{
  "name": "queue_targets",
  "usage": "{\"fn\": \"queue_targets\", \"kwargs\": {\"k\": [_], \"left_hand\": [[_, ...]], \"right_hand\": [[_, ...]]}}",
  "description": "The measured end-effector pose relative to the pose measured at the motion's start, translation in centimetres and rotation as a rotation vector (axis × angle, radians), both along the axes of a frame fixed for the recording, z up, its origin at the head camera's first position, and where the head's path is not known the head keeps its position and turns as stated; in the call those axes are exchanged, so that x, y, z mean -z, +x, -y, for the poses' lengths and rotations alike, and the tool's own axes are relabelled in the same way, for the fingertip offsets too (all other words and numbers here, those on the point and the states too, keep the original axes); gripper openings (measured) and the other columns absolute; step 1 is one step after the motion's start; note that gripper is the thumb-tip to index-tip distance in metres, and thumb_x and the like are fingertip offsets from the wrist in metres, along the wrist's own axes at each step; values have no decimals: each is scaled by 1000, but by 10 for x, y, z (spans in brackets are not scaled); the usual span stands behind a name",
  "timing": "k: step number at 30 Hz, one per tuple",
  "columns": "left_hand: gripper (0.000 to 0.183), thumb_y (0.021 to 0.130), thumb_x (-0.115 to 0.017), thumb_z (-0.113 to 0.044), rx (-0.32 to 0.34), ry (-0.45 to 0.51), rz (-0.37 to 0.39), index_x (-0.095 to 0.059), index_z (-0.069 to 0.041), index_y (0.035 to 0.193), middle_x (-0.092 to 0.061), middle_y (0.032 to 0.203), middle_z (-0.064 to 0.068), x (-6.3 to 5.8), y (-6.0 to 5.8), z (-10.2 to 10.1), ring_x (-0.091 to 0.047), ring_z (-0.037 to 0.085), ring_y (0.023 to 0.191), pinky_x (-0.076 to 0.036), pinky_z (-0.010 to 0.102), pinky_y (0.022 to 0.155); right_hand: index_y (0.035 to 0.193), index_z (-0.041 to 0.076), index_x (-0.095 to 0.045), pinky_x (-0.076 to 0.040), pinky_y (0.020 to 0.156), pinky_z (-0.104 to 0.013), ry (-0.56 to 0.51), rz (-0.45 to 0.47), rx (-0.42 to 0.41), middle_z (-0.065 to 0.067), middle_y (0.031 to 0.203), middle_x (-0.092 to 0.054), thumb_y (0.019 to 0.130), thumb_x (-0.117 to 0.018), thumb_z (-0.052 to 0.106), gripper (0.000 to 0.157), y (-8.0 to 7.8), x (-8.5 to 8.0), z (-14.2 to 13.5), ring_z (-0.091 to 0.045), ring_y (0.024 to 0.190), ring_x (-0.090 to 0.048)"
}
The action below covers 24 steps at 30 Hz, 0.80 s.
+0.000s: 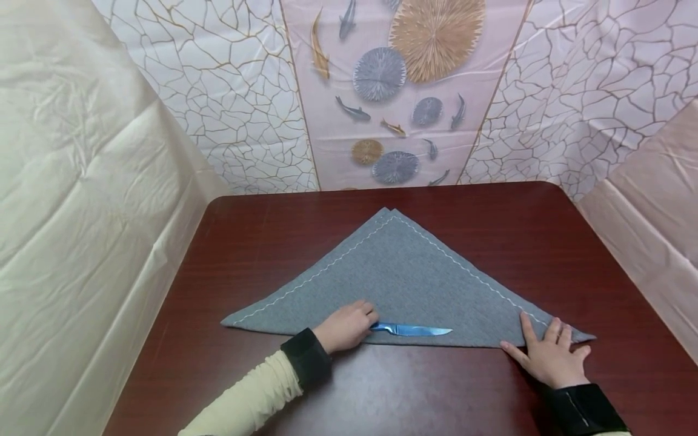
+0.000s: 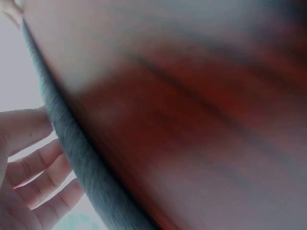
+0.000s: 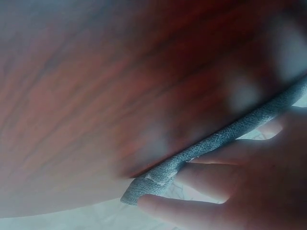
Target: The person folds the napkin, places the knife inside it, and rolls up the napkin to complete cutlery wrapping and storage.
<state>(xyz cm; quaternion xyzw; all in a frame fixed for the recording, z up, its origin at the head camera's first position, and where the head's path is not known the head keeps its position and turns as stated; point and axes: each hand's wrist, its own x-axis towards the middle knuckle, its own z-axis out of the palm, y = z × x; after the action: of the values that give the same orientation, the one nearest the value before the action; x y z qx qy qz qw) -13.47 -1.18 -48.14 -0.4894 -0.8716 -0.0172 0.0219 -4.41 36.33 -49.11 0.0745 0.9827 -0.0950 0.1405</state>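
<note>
A grey cloth (image 1: 414,272), folded into a triangle with white wavy stitching along its two upper edges, lies on the table. On it, near the long front edge, a blue knife (image 1: 417,330) points its blade to the right. My left hand (image 1: 346,327) holds the knife by the handle end, which the fingers partly hide. In the left wrist view, its fingers (image 2: 43,177) show beyond the folded cloth edge (image 2: 72,129). My right hand (image 1: 551,357) rests with spread fingers on the cloth's right corner, seen close up as a rolled edge (image 3: 211,146) in the right wrist view.
The dark red wooden table (image 1: 218,260) has rounded far corners. Behind it hangs a patterned curtain (image 1: 218,91) with crackle lines, fish and round motifs. Cream cloth (image 1: 82,212) drapes at the left, and pinkish cloth (image 1: 654,218) at the right.
</note>
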Motion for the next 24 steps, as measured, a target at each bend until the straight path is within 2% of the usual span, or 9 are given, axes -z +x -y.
{"fn": "queue_targets", "kwargs": {"k": [4, 10, 15, 17, 20, 22, 24], "left_hand": [[17, 83, -65, -17, -50, 99, 38, -62, -9, 97, -56, 88, 1, -5, -2, 33, -54, 14, 81, -45, 27, 71], [28, 80, -68, -17, -220, 206, 46, -61, -5, 104, -59, 95, 6, -5, -4, 91, -57, 22, 89, -46, 36, 77], [31, 78, -69, -13, -350, 271, 92, -62, -3, 106, -60, 98, 9, -8, -4, 126, -58, 25, 93, -47, 40, 78], [31, 78, -70, -12, -402, 279, 92, -62, -2, 106, -61, 96, 9, -11, -5, 138, -58, 26, 92, -47, 40, 77], [30, 77, -71, -12, -489, 270, 64, -63, -2, 104, -61, 92, 9, -14, -6, 155, -58, 26, 87, -47, 40, 73], [30, 76, -71, -12, -555, 252, 43, -63, -1, 103, -60, 91, 10, -15, -5, 166, -57, 27, 86, -47, 41, 71], [32, 77, -71, -14, -621, 216, 41, -62, -1, 104, -60, 92, 12, -14, -5, 175, -57, 29, 87, -47, 42, 71]], "right_hand": [[139, -4, -18, -6, 75, -80, 1, 23, 3, -56, 123, -4, 78, -31, 76, 102, -2, 0, 0, -70, 113, -4], [139, -4, -18, -7, 76, -80, 2, 54, 15, -56, 123, -4, 76, -31, 78, 105, -2, 0, -1, -70, 112, -4], [136, -7, -23, -8, 77, -80, 14, 59, 18, -55, 123, -7, 74, -33, 79, 107, -5, -3, 0, -69, 112, -5], [134, -8, -28, -11, 76, -79, 27, 34, -1, -53, 122, -15, 74, -36, 78, 105, -6, -5, 2, -66, 114, -10], [125, -9, -44, -19, 76, -76, 61, -72, -56, -45, 118, -34, 77, -54, 64, 88, -6, -12, 12, -57, 113, -26], [115, -7, -55, -30, 74, -70, 69, -186, -114, -36, 107, -50, 76, -66, 46, 67, -8, -16, 22, -50, 104, -42], [103, -5, -62, -39, 70, -60, 30, -283, -161, -26, 95, -59, 73, -73, 27, 45, -12, -21, 38, -42, 90, -53]]}}
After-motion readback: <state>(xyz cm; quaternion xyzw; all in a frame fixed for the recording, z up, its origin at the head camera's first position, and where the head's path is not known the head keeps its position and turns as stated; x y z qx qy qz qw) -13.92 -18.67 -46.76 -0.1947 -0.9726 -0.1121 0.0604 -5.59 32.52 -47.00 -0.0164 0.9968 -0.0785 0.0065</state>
